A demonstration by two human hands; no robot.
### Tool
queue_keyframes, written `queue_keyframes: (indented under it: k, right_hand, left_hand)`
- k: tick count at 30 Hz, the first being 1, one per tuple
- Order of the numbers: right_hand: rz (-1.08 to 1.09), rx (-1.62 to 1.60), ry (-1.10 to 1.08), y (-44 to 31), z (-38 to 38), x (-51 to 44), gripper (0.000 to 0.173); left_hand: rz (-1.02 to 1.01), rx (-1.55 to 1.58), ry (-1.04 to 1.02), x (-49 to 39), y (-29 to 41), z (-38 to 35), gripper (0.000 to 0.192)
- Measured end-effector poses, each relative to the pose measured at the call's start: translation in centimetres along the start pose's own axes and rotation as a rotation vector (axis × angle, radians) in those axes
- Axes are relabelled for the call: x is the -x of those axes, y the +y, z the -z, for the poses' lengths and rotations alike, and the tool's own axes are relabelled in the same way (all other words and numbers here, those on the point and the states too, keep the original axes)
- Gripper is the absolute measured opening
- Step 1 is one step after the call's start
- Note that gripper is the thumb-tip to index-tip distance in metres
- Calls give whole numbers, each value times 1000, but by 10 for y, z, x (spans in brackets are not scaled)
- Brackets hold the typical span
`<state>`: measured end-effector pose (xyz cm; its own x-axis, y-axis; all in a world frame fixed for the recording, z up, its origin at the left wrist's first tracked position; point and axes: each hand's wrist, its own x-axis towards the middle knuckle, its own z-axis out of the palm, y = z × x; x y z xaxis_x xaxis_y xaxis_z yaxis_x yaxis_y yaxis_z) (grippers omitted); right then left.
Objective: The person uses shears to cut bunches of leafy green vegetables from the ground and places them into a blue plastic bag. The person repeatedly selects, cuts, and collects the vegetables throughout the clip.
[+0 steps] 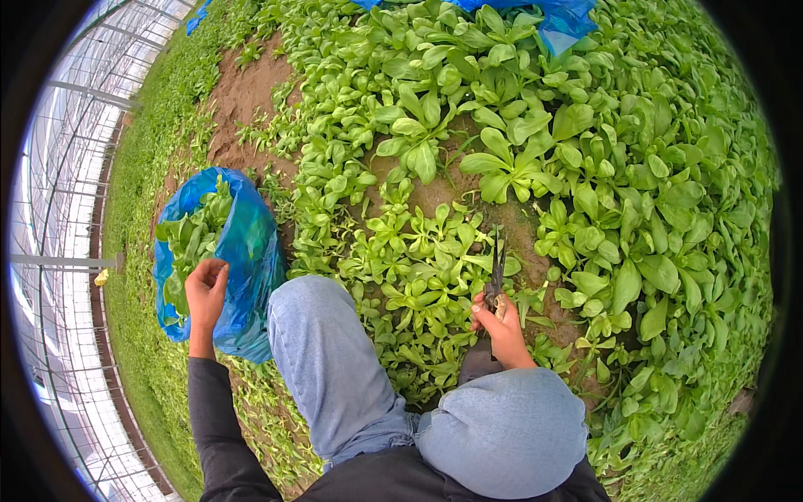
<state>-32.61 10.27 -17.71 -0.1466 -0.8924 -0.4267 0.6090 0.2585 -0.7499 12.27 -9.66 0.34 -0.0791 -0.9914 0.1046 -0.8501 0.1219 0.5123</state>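
My left hand (206,288) is at the near rim of a blue plastic bag (254,276), its fingers curled against the cut leafy greens (199,229) that fill the bag's mouth. Whether the fingers grip any leaf cannot be made out. A pair of dark-bladed scissors (495,276) is in my right hand (505,332), blades pointing away from me over the plants. The blades look nearly closed, with no leaf clearly between them. Low rosettes of leafy greens (433,251) grow from the soil just left of the scissors.
My bent knees in jeans (332,364) frame the near ground. Taller greens (646,251) stand densely to the right. More blue plastic (561,22) lies on plants at the far edge. Bare soil (248,100) shows beyond the bag. A greenhouse wall with metal framing (69,263) runs along the left.
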Motion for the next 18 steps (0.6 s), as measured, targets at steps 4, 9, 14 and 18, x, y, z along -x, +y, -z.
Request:
queue_keyframes:
  k: [4, 9, 14, 18]
  right_hand:
    - [-212, 19, -96, -12, 16, 5, 15]
    - [-134, 207, -143, -10, 22, -5, 17]
    - [-283, 174, -203, -9, 15, -24, 25]
    - [-471, 315, -212, -7, -15, -40, 29]
  left_hand:
    - [615, 622, -358, 38, 27, -68, 15]
    - [995, 790, -506, 70, 74, -38, 37]
    - [863, 776, -738, 90, 141, 20, 46]
    - [352, 721, -831, 84, 181, 27, 51]
